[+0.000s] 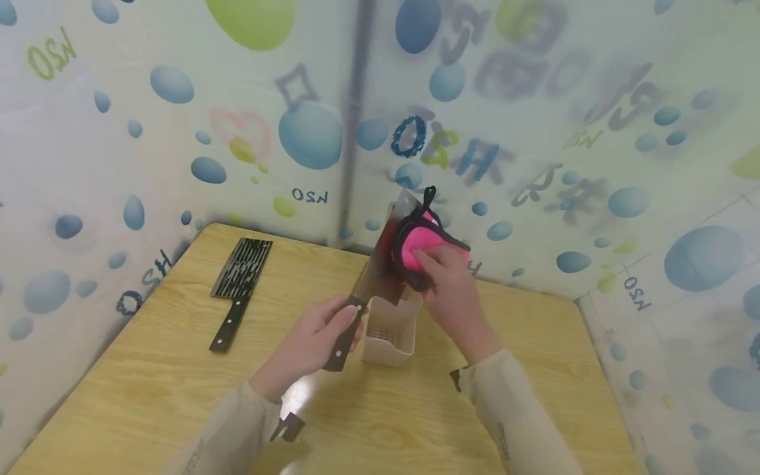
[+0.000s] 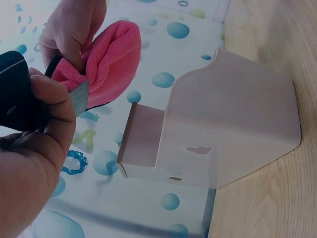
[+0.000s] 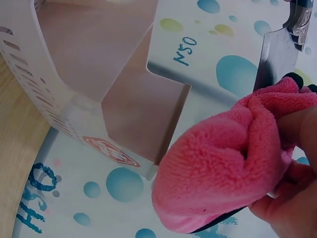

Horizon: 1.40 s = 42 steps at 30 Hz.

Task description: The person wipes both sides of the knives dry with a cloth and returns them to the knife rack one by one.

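My left hand (image 1: 309,333) grips the black riveted handle of a cleaver (image 1: 380,274), its blade pointing up and away. A pink plush cloth with black edging and a black hanging loop (image 1: 423,239) is pinched in my right hand (image 1: 456,297), bunched against the blade's right side. In the right wrist view the folded cloth (image 3: 213,163) covers the lower part of the blade (image 3: 277,57). From the left wrist, only a small piece of blade (image 2: 80,98) shows between the fingers and the cloth (image 2: 119,59).
A beige plastic holder (image 1: 388,356) with a slotted bottom stands on the wooden table (image 1: 368,422), just below the blade. Another cleaver (image 1: 242,270), its blade dark with pale streaks, lies at the table's left. Patterned curtains (image 1: 237,198) surround the back and sides.
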{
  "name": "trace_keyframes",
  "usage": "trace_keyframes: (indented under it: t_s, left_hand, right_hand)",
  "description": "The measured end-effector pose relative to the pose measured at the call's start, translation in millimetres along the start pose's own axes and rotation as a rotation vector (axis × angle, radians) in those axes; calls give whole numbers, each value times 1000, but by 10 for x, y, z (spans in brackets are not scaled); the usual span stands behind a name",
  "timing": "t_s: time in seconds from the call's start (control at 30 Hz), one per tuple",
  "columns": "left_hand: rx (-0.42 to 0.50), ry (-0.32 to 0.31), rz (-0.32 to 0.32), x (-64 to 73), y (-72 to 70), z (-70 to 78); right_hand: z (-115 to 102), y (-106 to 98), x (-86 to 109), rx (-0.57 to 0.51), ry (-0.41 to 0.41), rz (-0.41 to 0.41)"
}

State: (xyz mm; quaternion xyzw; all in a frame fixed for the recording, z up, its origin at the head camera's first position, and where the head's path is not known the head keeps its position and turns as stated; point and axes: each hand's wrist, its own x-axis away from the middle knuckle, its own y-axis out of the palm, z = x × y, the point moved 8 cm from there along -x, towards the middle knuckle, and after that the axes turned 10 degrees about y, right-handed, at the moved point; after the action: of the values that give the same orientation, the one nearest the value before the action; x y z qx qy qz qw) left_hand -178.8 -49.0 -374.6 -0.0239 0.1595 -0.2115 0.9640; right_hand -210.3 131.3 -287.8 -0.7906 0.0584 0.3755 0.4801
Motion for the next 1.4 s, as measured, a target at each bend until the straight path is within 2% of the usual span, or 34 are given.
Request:
trace_keyframes:
  t_s: [0.13, 0.47, 0.77, 0.9, 1.1, 1.4]
  left_hand:
    - [-4, 19, -11, 9, 9, 5]
    - [-20, 35, -39, 34, 39, 18]
    - [-18, 46, -61, 32, 74, 16]
    - [-17, 45, -63, 28, 76, 24]
    - [-17, 32, -48, 14, 70, 27]
    - [23, 18, -12, -20, 61, 14]
  right_hand:
    - [77, -23, -36, 8, 38, 11]
    - [295, -75, -199, 49, 167, -30]
    - [414, -138, -256, 26, 273, -14]
    - [396, -128, -231, 16, 264, -4]
    - [284, -112, -151, 24, 192, 44]
    - [121, -71, -34, 32, 127, 55]
